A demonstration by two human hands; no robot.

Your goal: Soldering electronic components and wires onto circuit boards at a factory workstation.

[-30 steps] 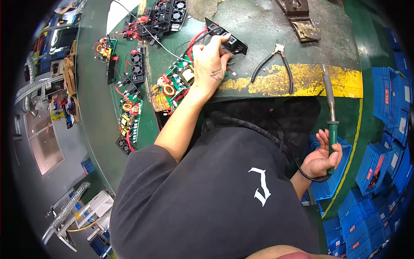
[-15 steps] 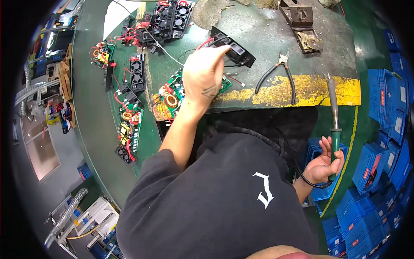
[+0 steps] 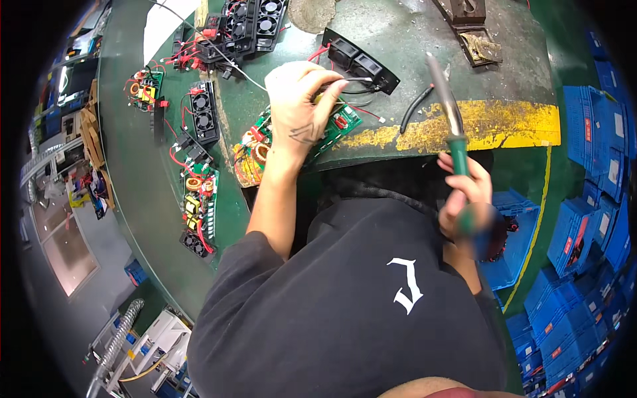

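Observation:
My left hand (image 3: 295, 106) is over the near edge of the bench, thumb and forefinger pinched on a thin wire (image 3: 358, 79) with a pale end. Beneath the hand lies a green circuit board (image 3: 342, 125), partly hidden by it. Just beyond sits a black panel (image 3: 361, 61) with red and black leads. My right hand (image 3: 470, 186) grips the green handle of a soldering iron (image 3: 446, 93), its metal tip pointing up and away over the bench. Behind the iron, black-handled pliers (image 3: 415, 109) show only in part.
Left of my hand lie several black fan units (image 3: 203, 113) and another circuit board (image 3: 199, 199) with a small fan. Rusty metal blocks (image 3: 479, 50) stand at the far right of the bench. Blue crates (image 3: 580, 245) are stacked on the right, with a blue bin (image 3: 521, 245) below the bench edge.
My right hand has swung the soldering iron left and up, from beside the bench to over its near edge and the pliers. My left hand has shifted slightly, and the pinched wire now shows.

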